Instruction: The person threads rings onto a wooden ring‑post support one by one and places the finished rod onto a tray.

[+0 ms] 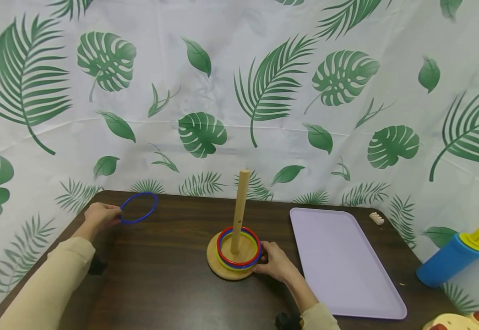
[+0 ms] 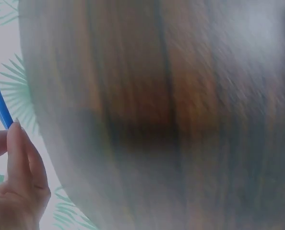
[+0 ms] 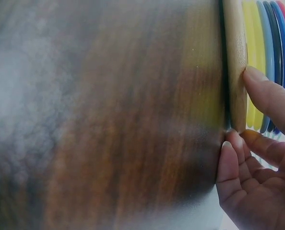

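In the head view my left hand (image 1: 101, 215) pinches a thin blue ring (image 1: 156, 202) between thumb and fingers, off at the table's back left. The left wrist view shows part of that ring above the fingertips (image 2: 17, 132). A wooden peg (image 1: 241, 197) rises from a round wooden base (image 1: 225, 273) near the table's middle. Stacked around the peg are several yellow, blue and red rings (image 1: 239, 264). My right hand (image 1: 278, 262) grips the base's right edge. In the right wrist view its thumb lies against the base (image 3: 236, 57), with the fingers at the rim's underside.
A pale lilac tray (image 1: 346, 261) lies on the right of the dark wooden table (image 1: 161, 284). Behind it is a small cream block (image 1: 376, 218). Beyond the right edge are a blue cylinder with a yellow top (image 1: 449, 261) and a yellow-and-red object (image 1: 449, 323).
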`<action>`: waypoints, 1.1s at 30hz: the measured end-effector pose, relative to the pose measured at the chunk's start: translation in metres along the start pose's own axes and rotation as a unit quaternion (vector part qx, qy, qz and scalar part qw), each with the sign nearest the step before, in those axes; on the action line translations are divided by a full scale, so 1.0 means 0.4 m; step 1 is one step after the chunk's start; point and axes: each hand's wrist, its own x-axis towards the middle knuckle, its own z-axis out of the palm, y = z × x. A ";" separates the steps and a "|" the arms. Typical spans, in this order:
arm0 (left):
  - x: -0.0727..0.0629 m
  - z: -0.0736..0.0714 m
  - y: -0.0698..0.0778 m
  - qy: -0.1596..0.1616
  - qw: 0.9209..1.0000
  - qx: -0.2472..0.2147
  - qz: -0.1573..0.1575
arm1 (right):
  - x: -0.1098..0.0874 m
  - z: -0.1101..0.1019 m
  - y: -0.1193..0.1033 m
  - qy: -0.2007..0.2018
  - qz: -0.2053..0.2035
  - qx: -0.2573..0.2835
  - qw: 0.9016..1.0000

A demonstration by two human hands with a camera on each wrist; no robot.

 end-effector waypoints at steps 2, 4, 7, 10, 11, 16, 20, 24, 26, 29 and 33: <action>0.002 0.010 0.014 -0.016 1.000 -0.017 0.000 | 0.000 0.000 0.000 0.000 -0.001 0.000 1.000; 0.000 0.022 0.031 -0.033 0.999 -0.035 0.004 | 0.001 0.000 0.001 0.000 -0.001 0.000 1.000; -0.009 0.041 0.060 -0.053 0.997 -0.048 0.015 | 0.001 -0.002 0.000 -0.001 0.001 0.002 1.000; -0.022 0.059 0.094 -0.075 0.995 -0.059 0.036 | 0.000 -0.003 0.000 -0.002 0.003 0.003 1.000; -0.026 0.065 0.105 -0.081 0.994 -0.061 0.042 | 0.000 -0.003 -0.001 -0.002 0.003 0.003 1.000; -0.050 0.095 0.169 -0.110 0.989 -0.062 0.077 | -0.001 -0.002 -0.002 -0.001 0.003 0.000 1.000; -0.079 0.117 0.228 -0.130 0.985 -0.067 0.096 | -0.001 -0.002 -0.003 0.000 0.006 0.001 1.000; -0.112 0.137 0.285 -0.145 0.980 -0.070 0.115 | -0.002 -0.002 -0.003 -0.001 0.005 0.000 1.000; -0.130 0.148 0.311 -0.151 0.977 -0.067 0.132 | -0.002 -0.002 -0.004 -0.002 0.006 -0.001 1.000; -0.157 0.167 0.347 -0.157 0.973 -0.056 0.158 | -0.002 -0.002 -0.004 -0.002 0.007 0.001 1.000; -0.191 0.196 0.389 -0.164 0.970 -0.051 0.174 | -0.004 -0.002 -0.004 -0.001 0.005 0.005 1.000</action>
